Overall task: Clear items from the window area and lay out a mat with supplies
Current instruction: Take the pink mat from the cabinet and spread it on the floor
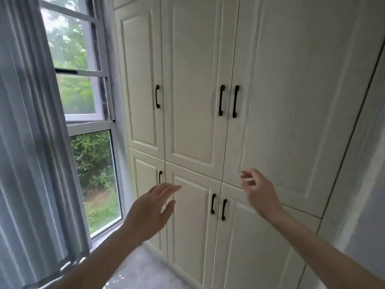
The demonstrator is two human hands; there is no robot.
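White cupboard doors [193,215] are faced by two empty, relaxed hands: left hand [150,211] nearest the upright lower handles [217,206], right hand [260,195] just above them. No mat or supplies can be seen beside the window [91,163].

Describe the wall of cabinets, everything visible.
The cabinets are cream-white with raised-panel doors, filling the wall right of the window. Tall upper doors sit above shorter lower ones, all shut. Each visible door carries a dark curved vertical handle. The left hand and right hand reach toward the lower doors; neither visibly grips a handle.
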